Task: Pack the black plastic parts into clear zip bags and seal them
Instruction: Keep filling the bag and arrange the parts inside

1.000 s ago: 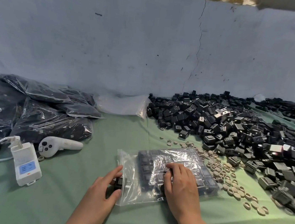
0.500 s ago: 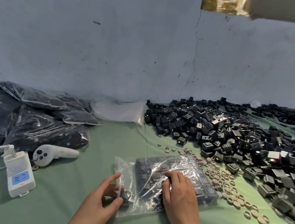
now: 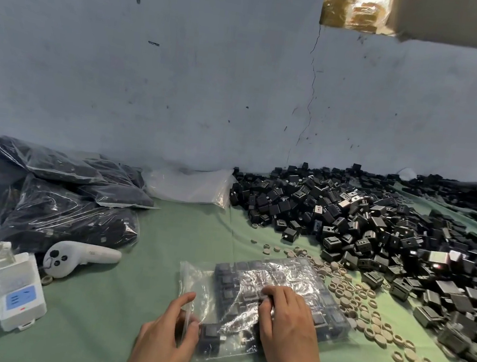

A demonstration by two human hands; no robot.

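Left hand [image 3: 170, 332]: pinches one black square plastic part [image 3: 210, 334] at the mouth of the clear zip bag [image 3: 248, 284].
Right hand [image 3: 288, 328]: palm-down, fingers bent onto the bag, gripping nothing.
Progress: one bag looks nearly full, with the parts in rows; it is unsealed.
Done: at least four filled bags [image 3: 48, 202], far left of the left hand.
Remaining: one loose pile of black parts [image 3: 375, 227] beyond the right hand, too many to count.
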